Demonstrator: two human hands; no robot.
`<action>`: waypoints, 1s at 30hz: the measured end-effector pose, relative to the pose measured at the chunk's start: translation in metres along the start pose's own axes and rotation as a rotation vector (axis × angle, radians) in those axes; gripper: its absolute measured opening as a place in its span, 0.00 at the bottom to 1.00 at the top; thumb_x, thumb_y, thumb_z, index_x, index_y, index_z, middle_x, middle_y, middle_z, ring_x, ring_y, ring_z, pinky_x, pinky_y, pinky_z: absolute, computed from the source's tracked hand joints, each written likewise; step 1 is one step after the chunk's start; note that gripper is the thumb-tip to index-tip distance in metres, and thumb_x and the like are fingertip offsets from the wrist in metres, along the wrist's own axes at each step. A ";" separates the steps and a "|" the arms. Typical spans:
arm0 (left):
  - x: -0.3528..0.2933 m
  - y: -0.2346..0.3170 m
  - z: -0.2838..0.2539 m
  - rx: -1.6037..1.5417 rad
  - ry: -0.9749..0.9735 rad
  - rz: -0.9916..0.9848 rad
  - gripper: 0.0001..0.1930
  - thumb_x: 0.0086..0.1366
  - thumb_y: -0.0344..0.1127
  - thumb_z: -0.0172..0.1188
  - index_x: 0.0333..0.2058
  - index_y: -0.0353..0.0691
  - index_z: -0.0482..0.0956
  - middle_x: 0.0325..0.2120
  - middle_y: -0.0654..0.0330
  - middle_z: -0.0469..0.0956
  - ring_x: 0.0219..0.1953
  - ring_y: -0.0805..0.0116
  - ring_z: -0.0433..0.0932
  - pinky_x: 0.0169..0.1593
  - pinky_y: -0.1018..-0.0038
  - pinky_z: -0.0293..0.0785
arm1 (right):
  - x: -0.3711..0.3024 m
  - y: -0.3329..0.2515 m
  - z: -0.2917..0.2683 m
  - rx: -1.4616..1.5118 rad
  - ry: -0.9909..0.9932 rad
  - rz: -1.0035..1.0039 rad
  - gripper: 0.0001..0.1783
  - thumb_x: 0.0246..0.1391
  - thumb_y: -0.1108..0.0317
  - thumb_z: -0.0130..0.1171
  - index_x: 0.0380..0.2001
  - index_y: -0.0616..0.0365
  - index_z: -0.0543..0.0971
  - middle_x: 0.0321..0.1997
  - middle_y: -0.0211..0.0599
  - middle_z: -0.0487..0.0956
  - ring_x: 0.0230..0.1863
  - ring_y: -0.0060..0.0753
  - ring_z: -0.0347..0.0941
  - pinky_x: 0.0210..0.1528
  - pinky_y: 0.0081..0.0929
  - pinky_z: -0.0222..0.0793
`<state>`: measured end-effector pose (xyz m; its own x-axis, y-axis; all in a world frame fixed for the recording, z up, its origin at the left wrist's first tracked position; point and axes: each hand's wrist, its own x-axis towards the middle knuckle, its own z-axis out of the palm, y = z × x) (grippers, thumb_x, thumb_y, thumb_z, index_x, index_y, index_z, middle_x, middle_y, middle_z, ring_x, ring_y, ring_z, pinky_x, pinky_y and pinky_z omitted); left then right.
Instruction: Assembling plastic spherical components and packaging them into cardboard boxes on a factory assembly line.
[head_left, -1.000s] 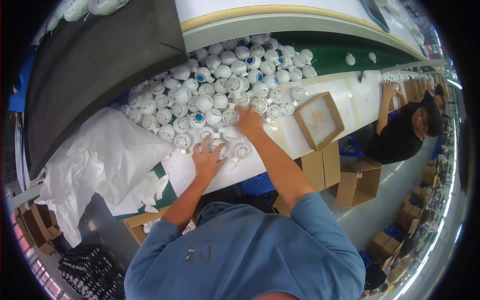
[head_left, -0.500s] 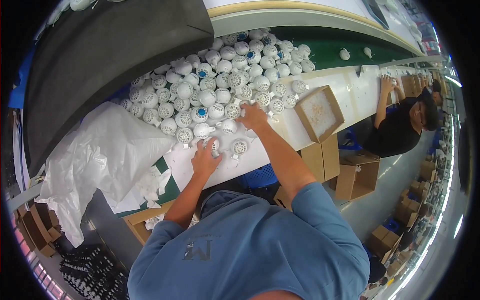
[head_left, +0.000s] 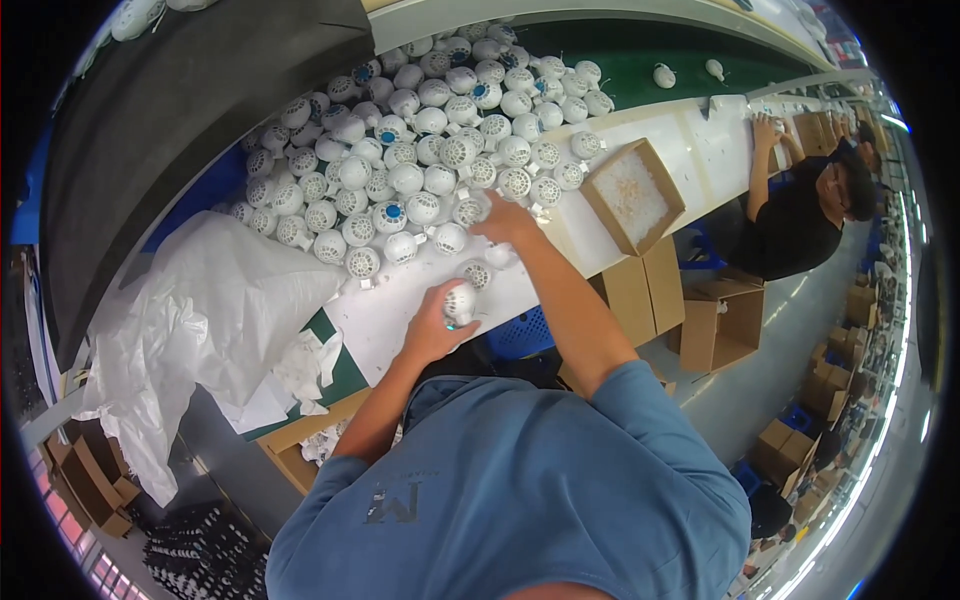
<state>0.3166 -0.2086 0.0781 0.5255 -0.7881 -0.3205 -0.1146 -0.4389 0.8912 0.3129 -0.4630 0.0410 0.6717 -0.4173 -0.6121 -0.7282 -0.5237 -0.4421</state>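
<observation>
My left hand (head_left: 436, 325) is wrapped round a white ball-shaped part (head_left: 460, 299) and holds it just above the near edge of the white tabletop (head_left: 380, 335). The fingers of my right hand (head_left: 506, 220) close over another white ball (head_left: 468, 211) with a perforated face, at the near side of the heap; its fingertips are partly hidden. Between my hands lies a single ball (head_left: 476, 273) with a round grille. Beyond them spreads a large heap of similar balls (head_left: 405, 178), several showing blue inside the grille.
To the right stands a shallow cardboard box (head_left: 672, 200) with a white lining. A crumpled plastic sheet (head_left: 200, 300) hangs over the left edge. Dark foam board (head_left: 200, 110) slopes at the far left. Open cartons (head_left: 722, 325) sit below, near a seated co-worker (head_left: 808, 215).
My left hand has picked up a ball and drawn it right, toward me. My right hand has stayed by the heap, its fingers now over a ball. The view has shifted slightly.
</observation>
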 end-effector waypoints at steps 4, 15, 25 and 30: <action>0.024 0.032 0.020 0.439 -0.160 0.033 0.39 0.44 0.39 0.73 0.56 0.57 0.66 0.63 0.48 0.54 0.49 0.45 0.75 0.47 0.55 0.75 | 0.012 -0.038 0.006 -0.343 0.052 0.071 0.48 0.38 0.44 0.69 0.64 0.40 0.63 0.44 0.47 0.80 0.47 0.41 0.77 0.48 0.35 0.75; 0.054 0.017 0.018 0.651 -0.258 -0.137 0.39 0.40 0.39 0.74 0.55 0.65 0.70 0.69 0.51 0.31 0.46 0.44 0.78 0.47 0.53 0.76 | -0.010 -0.031 0.007 -0.198 0.038 0.103 0.48 0.37 0.44 0.69 0.64 0.36 0.61 0.57 0.54 0.70 0.49 0.50 0.76 0.46 0.38 0.75; 0.089 0.021 0.023 0.737 -0.255 -0.294 0.43 0.38 0.46 0.77 0.57 0.69 0.67 0.68 0.46 0.29 0.47 0.43 0.78 0.51 0.60 0.75 | 0.030 -0.015 0.024 -0.449 0.102 -0.124 0.44 0.40 0.51 0.70 0.62 0.34 0.63 0.55 0.53 0.71 0.48 0.52 0.76 0.46 0.40 0.75; 0.072 0.024 0.026 0.681 -0.204 -0.277 0.42 0.38 0.45 0.77 0.55 0.70 0.68 0.68 0.48 0.33 0.47 0.43 0.78 0.50 0.59 0.75 | -0.001 -0.034 0.006 -0.428 0.168 -0.088 0.41 0.40 0.52 0.71 0.59 0.33 0.65 0.50 0.50 0.74 0.48 0.52 0.76 0.47 0.39 0.74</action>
<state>0.3299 -0.2870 0.0685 0.4521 -0.6455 -0.6156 -0.5308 -0.7494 0.3958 0.3361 -0.4410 0.0527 0.7667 -0.4538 -0.4542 -0.5699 -0.8068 -0.1558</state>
